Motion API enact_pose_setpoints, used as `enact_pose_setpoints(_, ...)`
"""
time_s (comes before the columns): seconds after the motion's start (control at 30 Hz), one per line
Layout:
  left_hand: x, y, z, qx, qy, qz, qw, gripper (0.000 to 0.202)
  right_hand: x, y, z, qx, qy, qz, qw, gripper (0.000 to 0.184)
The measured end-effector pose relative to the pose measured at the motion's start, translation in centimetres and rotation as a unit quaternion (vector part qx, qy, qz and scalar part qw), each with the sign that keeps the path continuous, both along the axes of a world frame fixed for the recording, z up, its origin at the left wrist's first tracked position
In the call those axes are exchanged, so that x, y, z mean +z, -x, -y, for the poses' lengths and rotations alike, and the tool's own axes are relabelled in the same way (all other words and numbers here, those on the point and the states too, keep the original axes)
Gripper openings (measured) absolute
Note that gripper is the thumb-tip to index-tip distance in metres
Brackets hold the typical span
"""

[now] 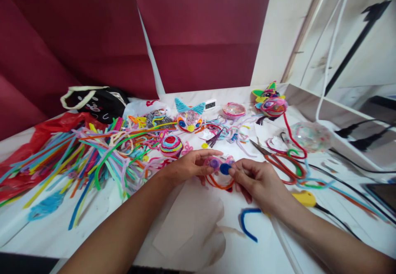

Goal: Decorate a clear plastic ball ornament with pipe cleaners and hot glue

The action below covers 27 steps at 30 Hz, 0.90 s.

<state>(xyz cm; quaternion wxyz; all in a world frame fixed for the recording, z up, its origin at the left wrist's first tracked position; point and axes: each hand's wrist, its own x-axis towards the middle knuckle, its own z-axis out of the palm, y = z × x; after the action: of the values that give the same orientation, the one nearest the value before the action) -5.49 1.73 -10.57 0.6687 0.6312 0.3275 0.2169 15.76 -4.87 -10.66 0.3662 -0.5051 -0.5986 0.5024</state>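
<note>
Near the table's front, my left hand (198, 166) is closed round the left side of a clear round piece (222, 180) trimmed with pink and orange pipe cleaner. A purple coil (214, 164) sits on its upper left. Between thumb and fingertips my right hand (252, 178) pinches a dark blue pipe-cleaner coil (225, 168), held against or just over the piece's upper right; I cannot tell whether it touches. Below my right hand lies a bent blue pipe cleaner (249, 222). The piece's sides are partly hidden by my fingers.
Loose pipe cleaners (107, 154) pile up on the left. Decorated pieces, one with blue ears (189, 117), stand behind. Orange-handled scissors (280, 164) and a yellow glue gun (305, 199) with its cable lie on the right. A clear bowl (312, 137) stands at the back right.
</note>
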Motion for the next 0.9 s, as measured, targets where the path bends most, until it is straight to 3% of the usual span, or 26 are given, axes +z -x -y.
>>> enact_pose_setpoints(0.3,0.7,-0.5,0.5,0.007,0.035,0.003,0.999,0.069,-0.4,0.3,0.4,-0.04,0.013,-0.007,0.999,0.029)
enact_pose_setpoints(0.67,0.8,-2.1,1.7,0.103,0.003,-0.06,0.993,0.066,0.8,0.8,1.0,-0.064,0.03,-0.008,0.997,0.022)
enact_pose_setpoints(0.9,0.6,-2.6,2.1,0.141,-0.03,-0.069,0.987,0.054,0.5,0.7,0.9,-0.064,0.021,0.009,0.998,0.021)
